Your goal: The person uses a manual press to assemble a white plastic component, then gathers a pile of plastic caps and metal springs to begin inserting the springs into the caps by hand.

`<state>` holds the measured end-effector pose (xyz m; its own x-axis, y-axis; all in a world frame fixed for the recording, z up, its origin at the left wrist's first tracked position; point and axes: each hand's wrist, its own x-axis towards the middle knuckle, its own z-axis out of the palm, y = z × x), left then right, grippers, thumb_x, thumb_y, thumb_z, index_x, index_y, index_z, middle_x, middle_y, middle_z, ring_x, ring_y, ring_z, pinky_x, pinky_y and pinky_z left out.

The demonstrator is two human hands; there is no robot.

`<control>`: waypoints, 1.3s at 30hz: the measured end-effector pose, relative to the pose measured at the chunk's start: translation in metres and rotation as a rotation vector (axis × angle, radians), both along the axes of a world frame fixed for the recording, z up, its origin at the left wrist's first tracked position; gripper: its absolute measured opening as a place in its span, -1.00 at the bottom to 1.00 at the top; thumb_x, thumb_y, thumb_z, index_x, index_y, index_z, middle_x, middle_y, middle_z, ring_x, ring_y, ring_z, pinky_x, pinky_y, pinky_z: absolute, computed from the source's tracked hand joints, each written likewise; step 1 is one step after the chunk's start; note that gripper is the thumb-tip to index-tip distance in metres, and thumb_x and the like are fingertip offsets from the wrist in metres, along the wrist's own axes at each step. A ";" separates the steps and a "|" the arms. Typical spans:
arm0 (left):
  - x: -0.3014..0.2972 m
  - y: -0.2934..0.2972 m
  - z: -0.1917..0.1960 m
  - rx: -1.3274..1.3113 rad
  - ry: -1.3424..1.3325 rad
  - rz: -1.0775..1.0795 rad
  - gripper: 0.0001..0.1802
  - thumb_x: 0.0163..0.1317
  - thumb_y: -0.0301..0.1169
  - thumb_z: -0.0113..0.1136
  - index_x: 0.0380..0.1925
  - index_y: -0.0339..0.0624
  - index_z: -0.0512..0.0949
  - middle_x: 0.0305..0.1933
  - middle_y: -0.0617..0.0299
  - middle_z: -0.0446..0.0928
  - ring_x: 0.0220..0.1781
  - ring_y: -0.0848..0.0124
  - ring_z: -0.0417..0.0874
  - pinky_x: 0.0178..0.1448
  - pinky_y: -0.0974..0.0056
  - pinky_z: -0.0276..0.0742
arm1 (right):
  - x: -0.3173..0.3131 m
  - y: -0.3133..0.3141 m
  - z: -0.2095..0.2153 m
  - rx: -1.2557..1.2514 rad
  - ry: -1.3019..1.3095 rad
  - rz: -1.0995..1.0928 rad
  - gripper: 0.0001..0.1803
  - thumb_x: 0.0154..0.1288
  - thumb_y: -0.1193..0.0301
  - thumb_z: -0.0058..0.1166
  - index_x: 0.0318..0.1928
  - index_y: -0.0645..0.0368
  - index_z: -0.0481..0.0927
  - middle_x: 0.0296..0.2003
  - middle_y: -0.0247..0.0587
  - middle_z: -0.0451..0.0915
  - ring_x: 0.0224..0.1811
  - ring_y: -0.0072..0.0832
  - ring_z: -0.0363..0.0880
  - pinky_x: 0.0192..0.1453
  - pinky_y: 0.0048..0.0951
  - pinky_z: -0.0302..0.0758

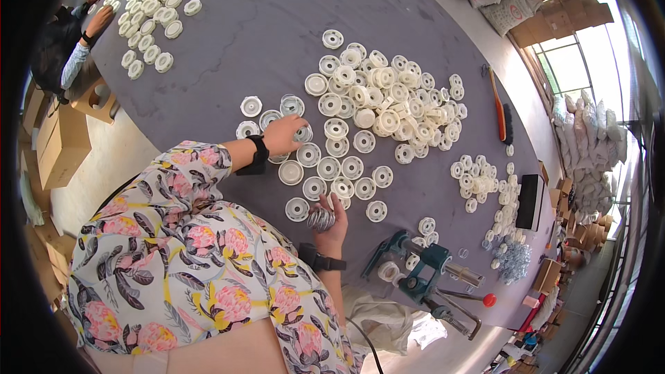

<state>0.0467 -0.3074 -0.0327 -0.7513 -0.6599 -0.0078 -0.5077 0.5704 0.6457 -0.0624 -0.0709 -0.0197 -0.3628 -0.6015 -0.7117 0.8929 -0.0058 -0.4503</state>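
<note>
My left hand (282, 135) reaches over a group of white round plastic caps. Its fingers are bent together at a greyish cap (303, 133); what they pinch, if anything, is too small to make out. Just beyond it lies another cap (291, 104) with a greyer inside. Lower down, my right hand (332, 227) cups a bundle of shiny metal rings (320, 219), its palm partly turned up and some fingers stretched out. Near the right fingertips several caps (314, 188) lie hollow side up in loose rows.
A large heap of caps (388, 100) lies beyond my hands. On the right stand a green hand press (429, 263) with a red-knobbed lever, a clear-bluish pile (512, 261), a brush (500, 107) and a black tray (530, 202). Another person's hand (100, 21) works at the far left.
</note>
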 end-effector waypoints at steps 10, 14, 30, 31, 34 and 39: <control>-0.010 0.047 0.038 0.383 0.140 -0.392 -0.41 -0.04 -0.25 0.32 0.01 -0.20 0.39 -0.01 0.09 0.42 0.04 0.15 0.46 0.09 0.17 0.37 | 0.002 -0.006 -0.006 -0.093 -0.180 0.011 -0.69 0.34 0.20 -0.19 -0.04 0.08 0.43 -0.19 -0.23 0.56 -0.20 -0.40 0.54 -0.16 -0.26 0.52; -0.009 0.073 0.060 0.720 0.117 -0.559 -0.36 -0.01 -0.23 0.30 0.09 -0.20 0.36 0.08 0.09 0.42 0.13 0.16 0.43 0.17 0.19 0.34 | 0.009 -0.013 0.008 -0.147 -0.021 0.095 -0.68 0.39 0.16 -0.24 -0.04 0.07 0.43 -0.23 -0.33 0.57 -0.29 -0.51 0.56 -0.34 -0.42 0.53; 0.023 0.094 0.065 1.023 0.174 -0.223 -0.50 0.18 -0.39 0.18 0.14 -0.19 0.34 -0.05 0.18 0.49 -0.09 0.48 0.52 0.01 0.35 0.45 | 0.019 -0.013 0.030 0.105 0.574 0.095 -0.80 0.32 0.27 -0.01 -0.25 0.14 0.39 -0.51 -0.38 0.47 -0.64 -0.72 0.39 -0.65 -0.71 0.30; 0.021 0.094 0.061 1.022 0.178 -0.232 -0.50 0.18 -0.39 0.18 0.14 -0.19 0.34 -0.05 0.18 0.49 -0.09 0.48 0.52 0.01 0.35 0.45 | 0.021 -0.014 0.033 0.101 0.636 0.063 -0.80 0.32 0.29 0.00 -0.22 0.15 0.39 -0.50 -0.39 0.48 -0.61 -0.73 0.39 -0.62 -0.71 0.31; 0.015 0.093 0.052 1.183 0.393 -0.241 -0.51 0.17 -0.45 0.16 0.13 -0.23 0.34 -0.01 0.23 0.47 -0.07 0.51 0.51 0.06 0.35 0.45 | 0.021 -0.016 0.032 0.069 0.736 0.050 -0.79 0.31 0.31 0.00 -0.18 0.17 0.40 -0.43 -0.39 0.49 -0.53 -0.73 0.40 -0.55 -0.69 0.35; 0.012 0.092 0.065 0.905 0.386 -0.307 -0.44 0.08 -0.56 0.19 0.13 -0.27 0.32 0.05 0.17 0.44 0.00 0.48 0.49 0.09 0.33 0.44 | -0.001 -0.001 0.013 0.012 0.400 0.321 -0.50 0.28 0.16 0.02 0.07 0.28 0.34 -0.20 -0.27 0.50 -0.35 -0.62 0.50 -0.45 -0.62 0.44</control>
